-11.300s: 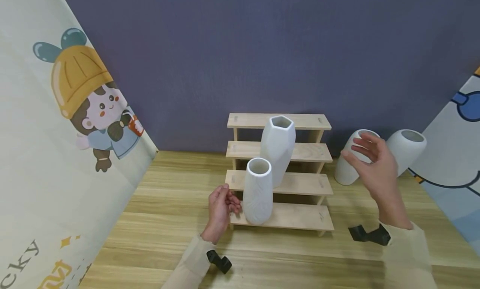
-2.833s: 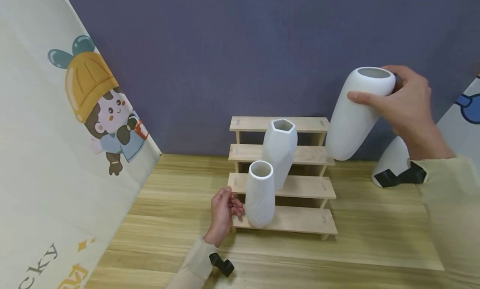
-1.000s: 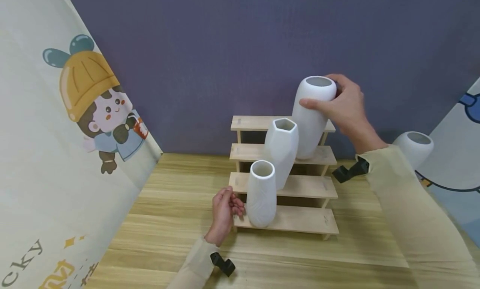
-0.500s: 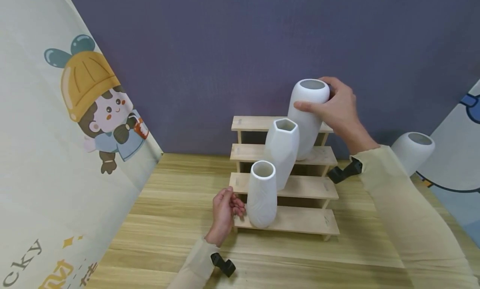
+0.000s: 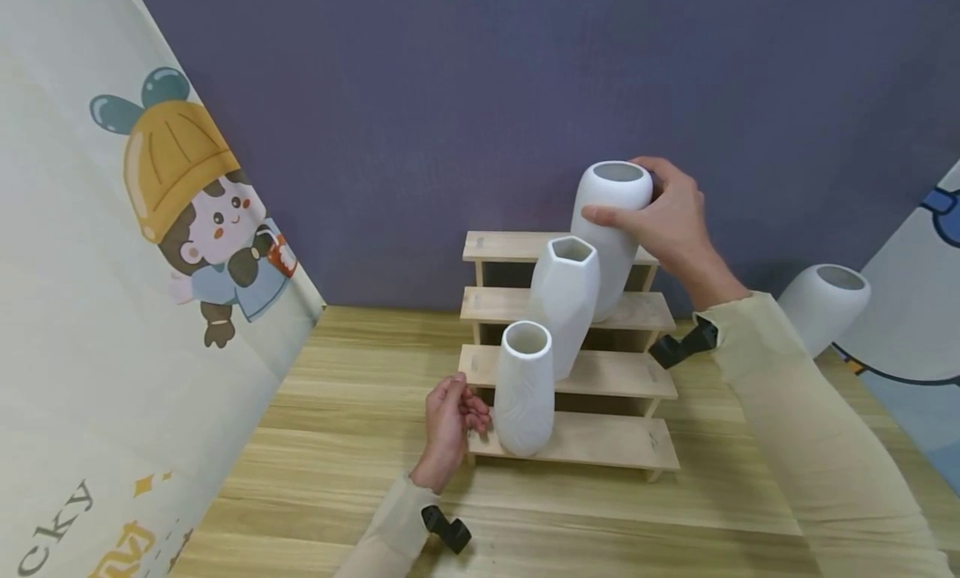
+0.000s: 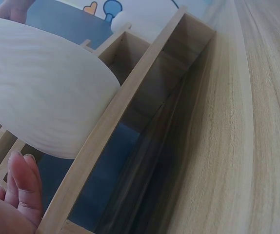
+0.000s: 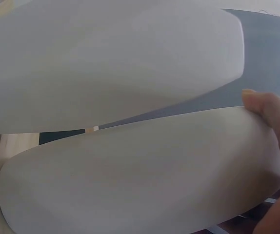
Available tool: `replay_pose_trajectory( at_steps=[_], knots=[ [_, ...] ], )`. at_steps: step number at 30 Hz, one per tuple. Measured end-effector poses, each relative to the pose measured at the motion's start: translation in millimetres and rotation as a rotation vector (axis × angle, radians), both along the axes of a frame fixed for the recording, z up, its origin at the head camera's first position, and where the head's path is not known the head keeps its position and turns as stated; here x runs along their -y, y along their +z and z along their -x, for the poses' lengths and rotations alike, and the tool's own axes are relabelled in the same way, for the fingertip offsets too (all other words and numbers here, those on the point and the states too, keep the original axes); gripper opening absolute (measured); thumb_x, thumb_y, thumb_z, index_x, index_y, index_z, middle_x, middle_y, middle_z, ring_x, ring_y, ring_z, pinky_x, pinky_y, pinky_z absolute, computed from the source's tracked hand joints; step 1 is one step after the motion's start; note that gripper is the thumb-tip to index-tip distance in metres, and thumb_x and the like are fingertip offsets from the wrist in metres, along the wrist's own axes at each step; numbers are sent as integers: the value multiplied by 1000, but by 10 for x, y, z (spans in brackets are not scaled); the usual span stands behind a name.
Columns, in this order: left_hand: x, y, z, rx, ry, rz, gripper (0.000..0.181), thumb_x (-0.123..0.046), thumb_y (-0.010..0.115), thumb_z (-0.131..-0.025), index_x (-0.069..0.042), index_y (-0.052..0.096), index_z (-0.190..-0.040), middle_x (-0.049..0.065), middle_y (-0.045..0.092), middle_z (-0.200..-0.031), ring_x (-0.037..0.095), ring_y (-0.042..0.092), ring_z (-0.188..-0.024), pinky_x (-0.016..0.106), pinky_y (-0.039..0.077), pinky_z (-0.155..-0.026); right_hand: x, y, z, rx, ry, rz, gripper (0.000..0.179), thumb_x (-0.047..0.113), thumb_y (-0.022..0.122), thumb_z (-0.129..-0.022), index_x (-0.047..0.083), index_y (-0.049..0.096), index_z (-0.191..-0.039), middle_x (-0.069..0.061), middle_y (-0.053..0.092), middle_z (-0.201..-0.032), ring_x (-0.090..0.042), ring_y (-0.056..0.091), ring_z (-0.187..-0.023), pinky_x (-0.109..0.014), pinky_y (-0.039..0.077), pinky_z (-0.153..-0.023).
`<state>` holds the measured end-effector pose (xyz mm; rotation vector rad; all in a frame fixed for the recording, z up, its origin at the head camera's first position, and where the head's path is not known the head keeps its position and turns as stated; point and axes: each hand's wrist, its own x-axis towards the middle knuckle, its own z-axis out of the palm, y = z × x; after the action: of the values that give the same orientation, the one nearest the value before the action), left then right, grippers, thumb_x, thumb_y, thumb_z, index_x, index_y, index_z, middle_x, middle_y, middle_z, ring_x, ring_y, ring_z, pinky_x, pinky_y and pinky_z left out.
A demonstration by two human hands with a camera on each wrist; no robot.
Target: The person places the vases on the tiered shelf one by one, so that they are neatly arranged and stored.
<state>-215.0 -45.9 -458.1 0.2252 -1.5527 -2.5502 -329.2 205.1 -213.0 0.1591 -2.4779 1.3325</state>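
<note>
A smooth white vase with a round mouth is gripped near its rim by my right hand, thumb in front. Its base is at the third step up of the wooden stepped rack, behind a faceted white vase with a five-sided mouth on the second step. In the right wrist view, the gripped vase lies alongside the faceted one, a narrow gap between them. On the bottom step stands a white textured vase. My left hand, fingers loosely bent, rests against the rack's left end beside it.
Another round-mouthed white vase stands at the right, partly behind my right sleeve. A dark blue backdrop rises behind the wood-grain table. Printed cloth panels flank both sides.
My right hand has taken the smooth vase from the table at right, lifted it and lowered it to the third step. Lately it shifted slightly left and down. My left hand stays put.
</note>
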Motion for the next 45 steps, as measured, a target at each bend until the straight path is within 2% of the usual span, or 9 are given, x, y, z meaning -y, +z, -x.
replay_pose_trajectory(
  at_steps=[19,27,35,45],
  knots=[
    [199,1,-103,12,-33,35,34,-19,41,-107,-9,46,-75,-2,62,-54,8,59,-45,18,47,-39,77,-88,-171,-18,88,14,79,42,84,-77,18,47,-143,-9,57,-131,-17,58,-103,-21,51,-75],
    [257,-27,-133,-13,-41,14,33,-15,40,-106,-9,46,-74,-2,61,-52,8,59,-42,18,46,-37,122,-95,-259,3,117,23,82,40,83,-80,19,42,-147,-10,53,-140,-23,55,-112,-35,53,-85],
    [320,-38,-186,-14,-57,29,32,-17,40,-106,-10,46,-75,-2,62,-52,7,60,-43,18,46,-37,158,-111,-330,12,156,32,81,36,82,-81,18,40,-148,-8,52,-140,-18,54,-108,-29,51,-82],
    [404,-57,-247,-19,-74,38,32,-18,41,-106,-10,46,-76,-2,61,-53,7,59,-44,18,46,-38,202,-128,-437,37,174,43,83,36,81,-82,19,36,-150,-7,49,-142,-18,53,-110,-29,50,-84]
  ],
)
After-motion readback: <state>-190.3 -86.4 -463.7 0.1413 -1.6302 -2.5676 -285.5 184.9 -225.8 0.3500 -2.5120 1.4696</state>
